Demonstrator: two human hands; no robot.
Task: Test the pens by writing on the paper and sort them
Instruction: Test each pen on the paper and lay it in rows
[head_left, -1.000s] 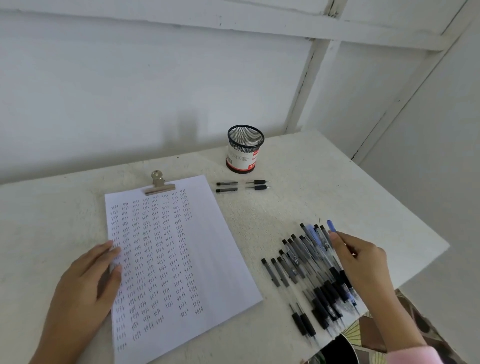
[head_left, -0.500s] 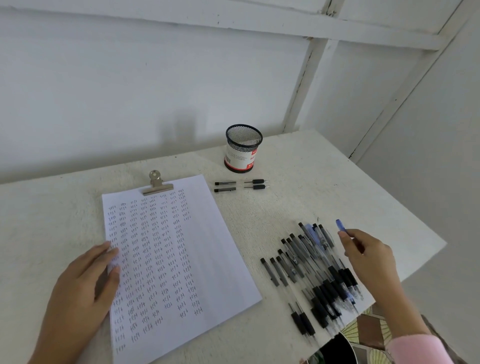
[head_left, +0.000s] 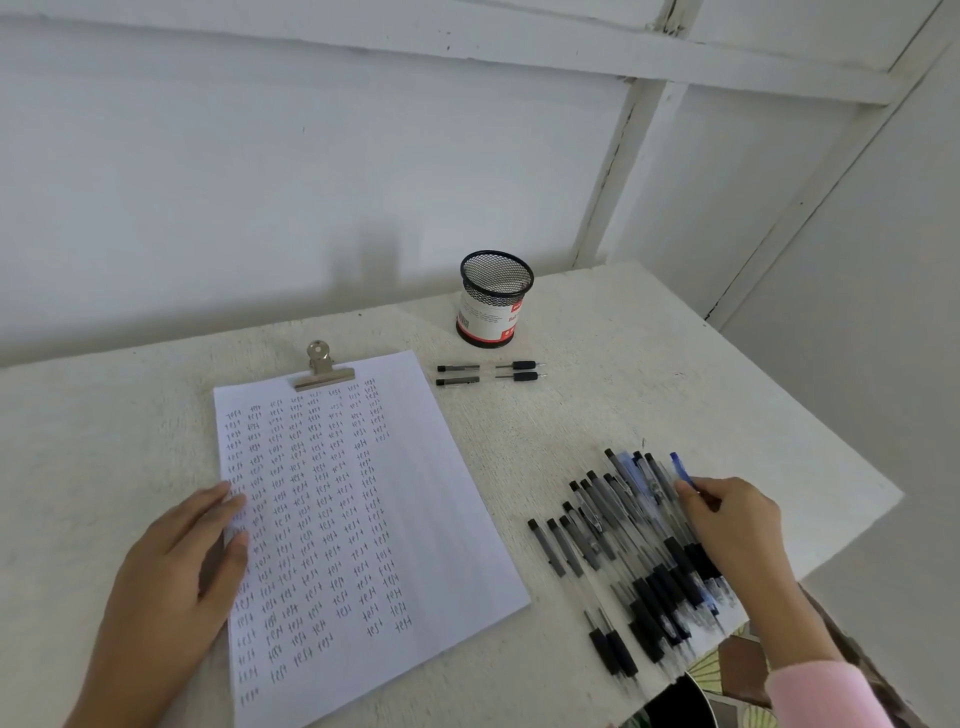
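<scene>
A white sheet of paper (head_left: 415, 519) covered in columns of the handwritten word "test" lies on the table under a metal clip (head_left: 322, 370). My left hand (head_left: 176, 582) rests flat on the sheet's left edge. A heap of several black and blue pens (head_left: 623, 540) lies to the right of the paper. My right hand (head_left: 732, 525) is over the heap's right side and pinches a blue pen (head_left: 680, 467) by its barrel. Two black pens (head_left: 488, 373) lie side by side beyond the paper, in front of a black mesh pen cup (head_left: 493, 299).
The white table (head_left: 675, 374) ends in a corner at the right, with its edge just behind my right hand. White walls stand close behind and to the right. A patterned floor and a dark round object (head_left: 675, 706) show below the table's near right edge.
My right hand has drawn the blue pen out of the heap to its right side. My left hand stays on the paper.
</scene>
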